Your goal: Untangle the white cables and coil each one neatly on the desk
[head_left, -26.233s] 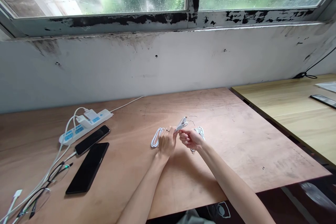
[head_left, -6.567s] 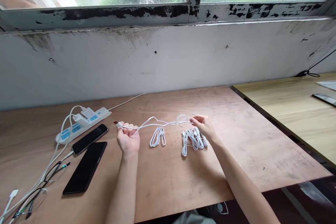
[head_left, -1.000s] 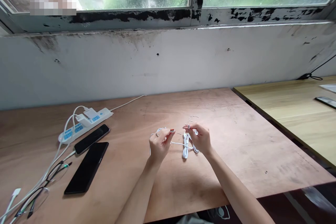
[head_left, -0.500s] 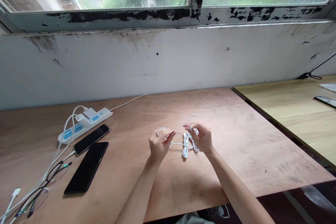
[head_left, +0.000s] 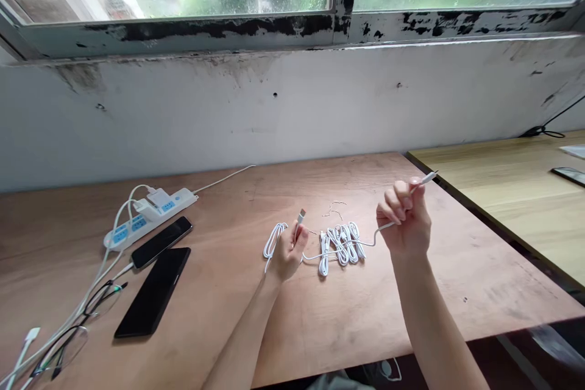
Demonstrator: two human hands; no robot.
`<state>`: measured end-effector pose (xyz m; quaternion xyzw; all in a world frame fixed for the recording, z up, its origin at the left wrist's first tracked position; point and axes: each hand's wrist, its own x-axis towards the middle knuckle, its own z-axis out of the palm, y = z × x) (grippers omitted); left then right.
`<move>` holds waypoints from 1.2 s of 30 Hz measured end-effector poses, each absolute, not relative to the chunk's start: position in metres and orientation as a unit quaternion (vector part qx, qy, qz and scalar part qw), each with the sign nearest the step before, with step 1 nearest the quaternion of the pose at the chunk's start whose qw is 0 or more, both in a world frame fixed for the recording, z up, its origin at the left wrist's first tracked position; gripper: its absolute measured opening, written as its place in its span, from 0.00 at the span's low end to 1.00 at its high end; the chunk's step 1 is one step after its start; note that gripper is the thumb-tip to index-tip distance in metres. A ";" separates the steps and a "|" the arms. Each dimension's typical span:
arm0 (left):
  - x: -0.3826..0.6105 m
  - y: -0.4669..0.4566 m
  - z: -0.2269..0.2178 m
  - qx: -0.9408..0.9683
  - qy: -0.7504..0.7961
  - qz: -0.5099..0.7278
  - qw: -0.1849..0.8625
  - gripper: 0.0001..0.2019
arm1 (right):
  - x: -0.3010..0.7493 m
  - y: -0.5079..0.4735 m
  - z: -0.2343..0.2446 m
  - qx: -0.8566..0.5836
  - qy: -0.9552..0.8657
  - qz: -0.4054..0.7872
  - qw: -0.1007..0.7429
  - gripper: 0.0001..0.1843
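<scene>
My left hand (head_left: 287, 251) is closed round one end of a white USB cable, and its metal-tipped plug (head_left: 301, 216) sticks up above the thumb. From there the cable (head_left: 379, 231) sags across to my right hand (head_left: 406, 216), raised on the right and closed on the other end. A slim white connector (head_left: 428, 178) points out past those fingers. Between the hands, several coiled white cables (head_left: 342, 245) lie side by side on the table. Another loop of white cable (head_left: 273, 242) rests just left of my left hand. A thin twisted tie (head_left: 336, 206) lies behind the coils.
To the left stand a white power strip (head_left: 150, 214) with plugged-in chargers, two black phones (head_left: 153, 292) and eyeglasses (head_left: 68, 335) among charging cables. A lighter wooden table (head_left: 503, 195) adjoins on the right, across a dark gap. The wall and window rise behind.
My right hand has moved right and up, drawing the cable out between both hands. My left hand now grips the USB end. The coils that my right hand covered are uncovered.
</scene>
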<state>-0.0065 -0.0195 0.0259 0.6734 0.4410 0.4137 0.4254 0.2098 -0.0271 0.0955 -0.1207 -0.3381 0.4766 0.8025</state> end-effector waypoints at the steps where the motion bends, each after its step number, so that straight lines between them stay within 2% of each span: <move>1: -0.007 -0.019 0.026 0.703 0.448 0.386 0.395 0.18 | 0.215 -0.029 0.101 -0.087 -0.323 0.496 0.801 0.02; 5: -0.004 -0.020 0.025 0.819 0.430 0.266 0.272 0.17 | 0.230 -0.035 0.119 0.031 -0.268 0.553 0.788 0.02; 8: 0.000 -0.020 0.019 0.864 0.403 0.203 0.223 0.14 | 0.235 -0.035 0.125 0.066 -0.227 0.560 0.794 0.05; 10: 0.001 -0.019 0.015 0.871 0.408 0.183 0.204 0.10 | 0.237 -0.034 0.126 0.040 -0.230 0.544 0.806 0.06; 12: 0.001 -0.018 0.013 0.864 0.422 0.188 0.199 0.12 | 0.241 -0.031 0.123 -0.015 -0.265 0.515 0.815 0.05; 15: -0.002 -0.016 0.014 0.821 0.458 0.243 0.239 0.15 | 0.250 -0.025 0.113 -0.113 -0.339 0.467 0.809 0.04; 17: -0.003 -0.015 0.015 0.771 0.484 0.301 0.286 0.15 | 0.256 -0.022 0.105 -0.193 -0.399 0.435 0.784 0.07; 20: -0.003 -0.013 0.016 0.694 0.491 0.384 0.360 0.17 | 0.260 -0.018 0.092 -0.336 -0.514 0.392 0.685 0.14; 23: -0.002 -0.010 0.015 0.632 0.486 0.439 0.415 0.19 | 0.255 -0.017 0.084 -0.457 -0.637 0.324 0.529 0.17; 27: -0.004 -0.008 0.016 0.583 0.490 0.482 0.434 0.21 | 0.234 -0.020 0.079 -0.493 -0.743 0.282 0.353 0.19; 33: -0.008 -0.007 0.019 0.542 0.491 0.527 0.433 0.21 | 0.200 -0.017 0.057 -0.519 -0.790 0.253 0.206 0.09; 36: -0.009 -0.007 0.018 0.532 0.488 0.537 0.437 0.21 | 0.193 -0.013 0.045 -0.530 -0.790 0.247 0.185 0.12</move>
